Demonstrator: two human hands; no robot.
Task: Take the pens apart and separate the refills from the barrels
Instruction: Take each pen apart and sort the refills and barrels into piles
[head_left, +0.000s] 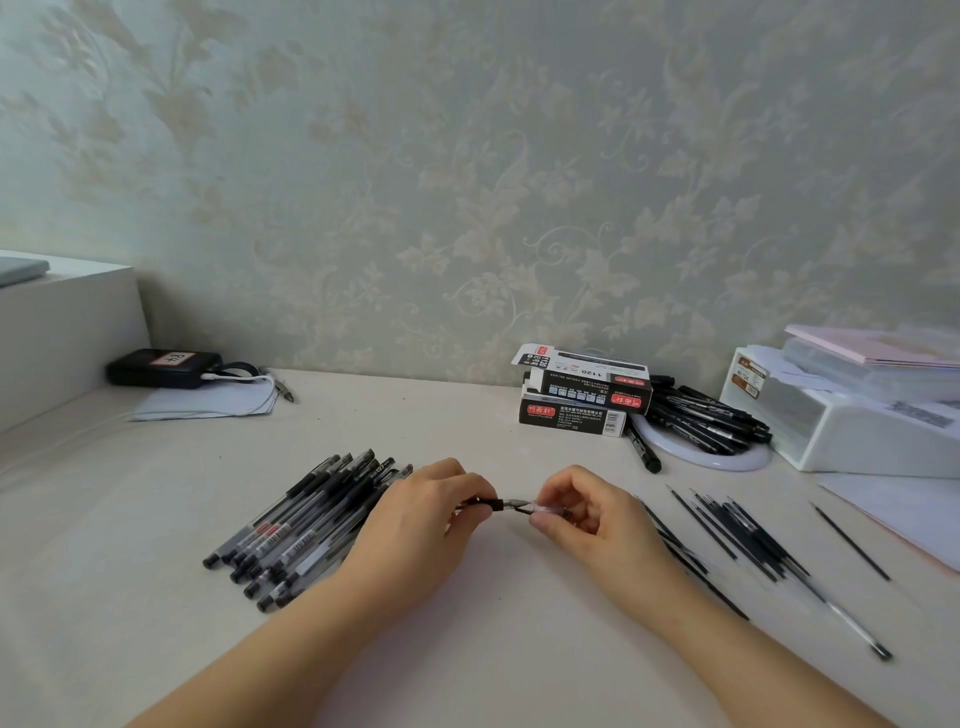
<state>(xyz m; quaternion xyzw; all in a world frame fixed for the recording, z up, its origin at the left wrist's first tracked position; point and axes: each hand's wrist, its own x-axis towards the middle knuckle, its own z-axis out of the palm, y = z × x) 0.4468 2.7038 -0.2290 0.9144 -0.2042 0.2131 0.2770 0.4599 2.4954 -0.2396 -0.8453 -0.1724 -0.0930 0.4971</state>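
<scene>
Head view: my left hand (423, 512) curls round the black grip end of a pen (511, 505), thumb and fingertips pinching it tight; my right hand (582, 512) pinches the clear end opposite. Both forearms angle in from the near edge of the worktop (467, 415), hands meeting at its middle just above the surface. That pen's long axis runs left to right. Whole pens (306, 525) lie heaped just left of my left hand; loose refills (737, 535) lie spread to my right.
</scene>
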